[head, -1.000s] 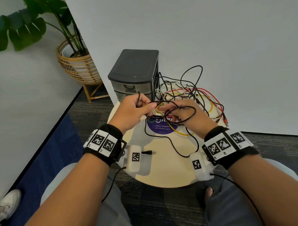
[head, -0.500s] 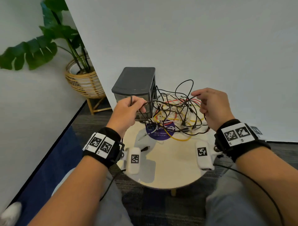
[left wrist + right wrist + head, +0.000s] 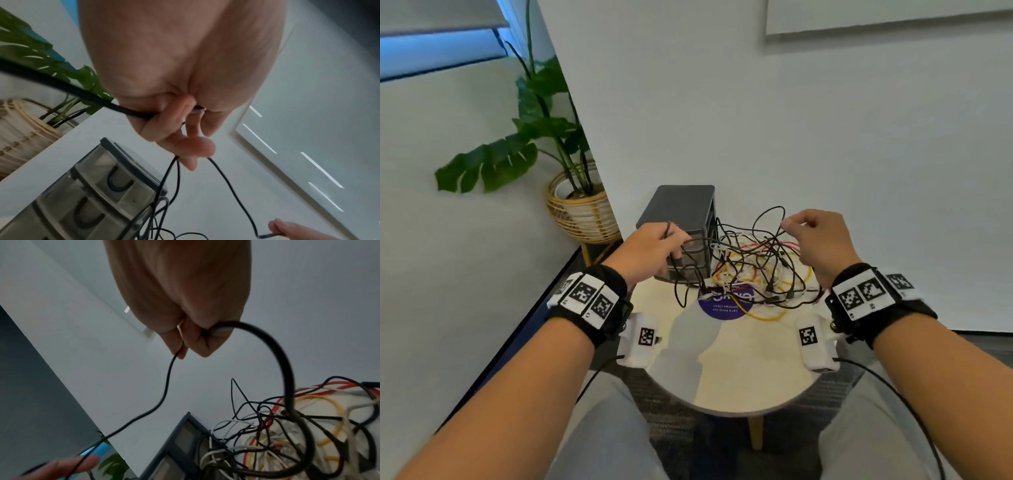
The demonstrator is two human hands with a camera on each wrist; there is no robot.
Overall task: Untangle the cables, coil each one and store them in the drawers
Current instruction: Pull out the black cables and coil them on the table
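Currently my two hands are raised above the round table point(image 3: 722, 373): my left hand point(image 3: 650, 251) grips one black cable point(image 3: 232, 188), and my right hand point(image 3: 822, 240) pinches the same strand. One tangle point(image 3: 753, 270) (black, white, yellow, red; uncountable) lies beside one drawer unit point(image 3: 681, 212), both at the far edge; the near tabletop shows bare.

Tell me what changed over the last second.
The left hand and right hand, close together low over the table before, rose and spread apart, stretching a black cable out of the tangle. Both still pinch it. The drawer unit stayed put, drawers closed.
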